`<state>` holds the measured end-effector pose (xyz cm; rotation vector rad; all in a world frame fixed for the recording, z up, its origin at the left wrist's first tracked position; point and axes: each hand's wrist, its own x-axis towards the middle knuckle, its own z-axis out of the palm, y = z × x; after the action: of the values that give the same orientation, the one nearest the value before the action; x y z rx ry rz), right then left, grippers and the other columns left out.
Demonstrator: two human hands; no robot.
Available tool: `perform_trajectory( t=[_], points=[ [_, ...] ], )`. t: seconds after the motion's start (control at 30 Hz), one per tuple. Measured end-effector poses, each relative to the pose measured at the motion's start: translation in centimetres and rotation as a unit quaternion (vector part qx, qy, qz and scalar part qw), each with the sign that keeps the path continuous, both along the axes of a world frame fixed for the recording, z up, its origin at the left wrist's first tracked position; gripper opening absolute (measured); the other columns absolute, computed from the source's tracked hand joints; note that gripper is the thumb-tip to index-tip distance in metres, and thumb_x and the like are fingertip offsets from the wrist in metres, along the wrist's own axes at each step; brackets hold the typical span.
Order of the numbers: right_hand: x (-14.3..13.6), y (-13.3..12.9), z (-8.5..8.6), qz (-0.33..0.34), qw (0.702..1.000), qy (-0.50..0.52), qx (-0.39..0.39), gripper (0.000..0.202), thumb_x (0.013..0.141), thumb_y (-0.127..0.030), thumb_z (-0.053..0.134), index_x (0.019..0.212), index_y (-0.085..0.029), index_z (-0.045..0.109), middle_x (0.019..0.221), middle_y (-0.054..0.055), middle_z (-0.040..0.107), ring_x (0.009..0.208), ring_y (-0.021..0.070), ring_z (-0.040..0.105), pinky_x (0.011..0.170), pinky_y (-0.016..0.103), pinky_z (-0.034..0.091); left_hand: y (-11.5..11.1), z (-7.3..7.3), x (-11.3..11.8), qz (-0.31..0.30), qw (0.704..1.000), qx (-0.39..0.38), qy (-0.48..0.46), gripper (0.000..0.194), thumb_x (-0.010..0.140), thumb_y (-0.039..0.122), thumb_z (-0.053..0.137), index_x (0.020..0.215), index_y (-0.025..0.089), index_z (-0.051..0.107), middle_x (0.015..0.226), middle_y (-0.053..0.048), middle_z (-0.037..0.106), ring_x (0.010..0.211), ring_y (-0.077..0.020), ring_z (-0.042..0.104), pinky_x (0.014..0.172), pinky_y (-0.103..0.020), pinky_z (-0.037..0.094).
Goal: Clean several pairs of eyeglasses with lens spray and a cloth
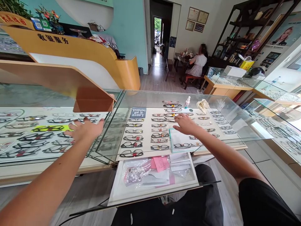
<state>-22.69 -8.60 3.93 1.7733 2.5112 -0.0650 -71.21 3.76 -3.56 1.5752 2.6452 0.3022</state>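
Observation:
My left hand (84, 129) reaches over the left glass display case with its fingers spread, holding nothing. Just beyond its fingertips is the lower edge of a brown cardboard box (94, 105). Eyeglasses (35, 137) lie in rows beneath that hand. My right hand (187, 124) is above the right glass case, palm down, fingers stretched forward and thumb apart. Its fingertips are close to a dark pair of eyeglasses (171, 119); whether they touch the glass top is unclear. A teal-edged tray (176, 139) with eyeglasses shows below my right wrist.
An open drawer (111, 194) with plastic bags and pink paper juts out before my lap. On the right case are a spray bottle (187, 102) and a crumpled cloth (203, 105). Beyond stand a yellow counter (128, 73) and a seated person (198, 64).

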Motion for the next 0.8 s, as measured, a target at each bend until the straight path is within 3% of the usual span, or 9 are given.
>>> perform_trajectory(
  t=[0.3, 0.4, 0.5, 0.6, 0.67, 0.73, 0.8],
  points=[
    [-0.5, 1.1, -1.2, 0.007, 1.0, -0.031, 0.004, 0.047, 0.11, -0.045, 0.052, 0.133, -0.01, 0.074, 0.15, 0.02, 0.067, 0.145, 0.0402, 0.051, 0.122, 0.057, 0.039, 0.0, 0.2, -0.1, -0.003, 1.0, -0.006, -0.006, 0.102, 0.093, 0.081, 0.034, 0.154, 0.001, 0.051, 0.163, -0.04, 0.037, 0.153, -0.0568, 0.028, 0.112, -0.077, 0.031],
    [-0.9, 0.2, -0.2, 0.004, 1.0, -0.029, 0.004, 0.044, 0.11, -0.043, 0.053, 0.133, -0.012, 0.075, 0.158, 0.019, 0.061, 0.149, 0.0418, 0.048, 0.123, 0.059, 0.038, 0.2, -0.1, -0.4, -0.01, 1.0, -0.001, -0.01, 0.101, 0.093, 0.08, 0.038, 0.152, 0.0, 0.052, 0.162, -0.042, 0.038, 0.151, -0.0587, 0.028, 0.11, -0.08, 0.029],
    [-1.8, -2.8, 2.0, 0.022, 1.0, 0.019, 0.011, 0.044, 0.11, -0.042, 0.054, 0.136, -0.011, 0.073, 0.156, 0.021, 0.061, 0.146, 0.0411, 0.052, 0.121, 0.058, 0.041, 0.1, -0.2, -0.5, -0.015, 1.0, 0.008, -0.008, 0.098, 0.093, 0.079, 0.041, 0.15, 0.0, 0.053, 0.161, -0.042, 0.039, 0.15, -0.059, 0.031, 0.109, -0.081, 0.028],
    [-2.8, -7.4, 4.1, 0.1, 0.984, 0.106, -0.1, 0.045, 0.111, -0.046, 0.051, 0.14, -0.016, 0.071, 0.142, 0.016, 0.072, 0.131, 0.0332, 0.065, 0.113, 0.05, 0.051, -0.1, 0.0, -0.2, -0.013, 1.0, 0.006, -0.005, 0.099, 0.094, 0.079, 0.04, 0.152, 0.0, 0.052, 0.162, -0.042, 0.038, 0.15, -0.0578, 0.031, 0.109, -0.081, 0.03],
    [-3.3, -10.4, 4.2, 0.149, 0.96, 0.119, -0.205, 0.048, 0.11, -0.051, 0.052, 0.14, -0.02, 0.072, 0.136, 0.013, 0.076, 0.125, 0.0324, 0.07, 0.107, 0.048, 0.054, -0.1, 0.1, 0.0, -0.011, 1.0, -0.001, -0.007, 0.1, 0.094, 0.08, 0.037, 0.154, 0.001, 0.05, 0.164, -0.041, 0.036, 0.152, -0.0576, 0.028, 0.108, -0.08, 0.033],
    [-3.4, -12.4, 2.7, 0.171, 0.942, 0.095, -0.274, 0.05, 0.108, -0.055, 0.053, 0.137, -0.021, 0.074, 0.129, 0.014, 0.079, 0.12, 0.0348, 0.072, 0.1, 0.049, 0.056, -0.1, 0.2, 0.1, -0.009, 1.0, -0.008, -0.011, 0.103, 0.094, 0.081, 0.035, 0.156, 0.001, 0.048, 0.165, -0.041, 0.034, 0.154, -0.0578, 0.025, 0.108, -0.08, 0.034],
    [-2.8, -13.2, -0.1, 0.16, 0.937, 0.058, -0.306, 0.053, 0.106, -0.058, 0.054, 0.133, -0.019, 0.077, 0.123, 0.017, 0.08, 0.116, 0.0375, 0.073, 0.094, 0.05, 0.058, 0.0, 0.1, 0.1, -0.007, 1.0, -0.013, -0.012, 0.104, 0.093, 0.081, 0.035, 0.157, 0.0, 0.047, 0.166, -0.04, 0.033, 0.155, -0.0571, 0.024, 0.11, -0.081, 0.031]
  ],
)
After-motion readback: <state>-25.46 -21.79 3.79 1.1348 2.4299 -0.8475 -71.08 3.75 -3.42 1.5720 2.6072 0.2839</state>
